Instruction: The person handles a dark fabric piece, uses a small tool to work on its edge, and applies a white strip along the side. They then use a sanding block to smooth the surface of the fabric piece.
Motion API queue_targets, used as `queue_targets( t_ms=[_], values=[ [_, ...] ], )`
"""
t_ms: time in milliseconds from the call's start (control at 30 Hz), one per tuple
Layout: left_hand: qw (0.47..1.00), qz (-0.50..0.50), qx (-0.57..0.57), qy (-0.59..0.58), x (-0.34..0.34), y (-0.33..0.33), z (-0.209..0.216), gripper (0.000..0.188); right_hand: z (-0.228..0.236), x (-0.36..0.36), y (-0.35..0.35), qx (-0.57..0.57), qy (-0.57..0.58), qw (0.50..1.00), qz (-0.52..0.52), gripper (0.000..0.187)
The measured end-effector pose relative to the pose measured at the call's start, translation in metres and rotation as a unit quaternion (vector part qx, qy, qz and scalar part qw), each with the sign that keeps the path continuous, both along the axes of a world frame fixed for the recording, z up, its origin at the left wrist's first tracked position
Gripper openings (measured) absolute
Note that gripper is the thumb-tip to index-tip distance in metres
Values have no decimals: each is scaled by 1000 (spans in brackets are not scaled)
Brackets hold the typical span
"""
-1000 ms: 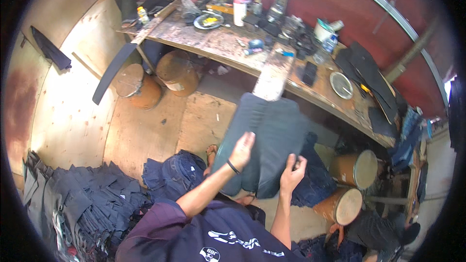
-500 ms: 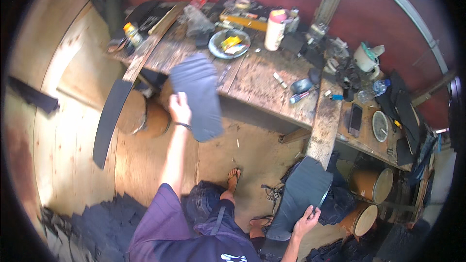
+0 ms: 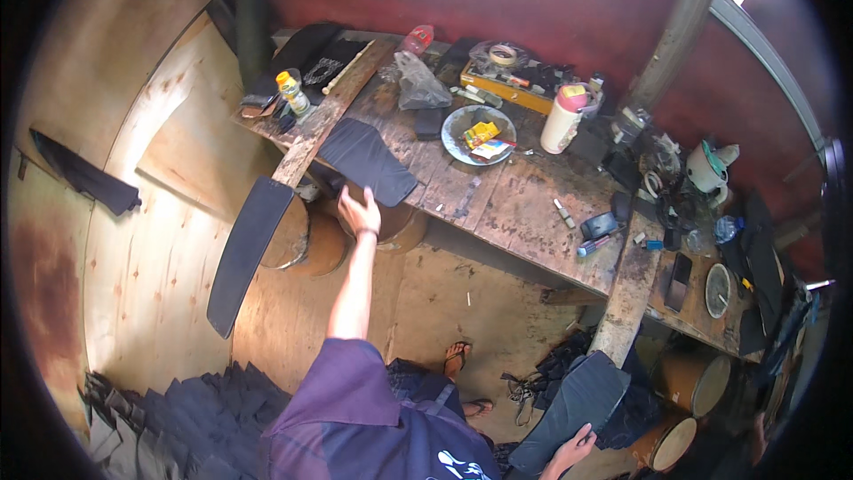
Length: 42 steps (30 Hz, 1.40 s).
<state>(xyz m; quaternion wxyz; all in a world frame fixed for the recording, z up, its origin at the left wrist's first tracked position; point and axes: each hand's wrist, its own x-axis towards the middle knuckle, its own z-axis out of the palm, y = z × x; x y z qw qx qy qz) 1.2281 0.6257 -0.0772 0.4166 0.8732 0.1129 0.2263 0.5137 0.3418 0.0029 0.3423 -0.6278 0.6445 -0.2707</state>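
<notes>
A dark flat panel [image 3: 369, 160] with an angled outline lies on the near left part of the wooden workbench [image 3: 471, 213]. My left hand [image 3: 360, 213] is beside its near edge, fingers apart, and grips nothing. At the lower right, my right hand [image 3: 573, 452] grips the edge of a second dark panel [image 3: 573, 409], which lies against the near end of a wooden plank [image 3: 617, 320]. A long, slightly curved dark strip [image 3: 251, 258] rests over the end of another plank [image 3: 329, 107] at the left.
On the bench stand a metal plate [image 3: 455, 149] with yellow packets, a pink-topped bottle [image 3: 564, 120], a yellow-capped bottle [image 3: 293, 93] and a pale jug [image 3: 705, 169]. Drum-like round stools [image 3: 289, 240] sit below. Stacked dark pieces [image 3: 195, 418] cover the floor at lower left.
My left hand has put its panel down on the bench and let go. The right hand still holds the other panel. The whole view has shifted, showing more of the back wall.
</notes>
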Motion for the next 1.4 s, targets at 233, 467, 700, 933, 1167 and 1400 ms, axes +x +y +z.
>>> queue_targets(
  t_ms=[233,467,700,933,1167,1400],
  values=[
    [749,-446,-193,451,-263,-68,-26,30,20,13,5,47,3,998,-41,42],
    [385,-623,-407,546,-398,-197,123,45,73,47,19,66,-21,998,9,60],
    [439,-712,-308,453,-431,-284,192,38,103,-3,2,151,-82,982,84,80],
    [461,-836,-149,259,-514,-319,198,34,98,-76,35,203,17,978,-45,88],
    [416,-851,-140,288,-578,-325,162,38,100,-126,73,124,61,973,-187,81],
    [547,-826,-82,109,-633,-344,101,47,68,-210,28,134,14,967,-214,79]
  ],
)
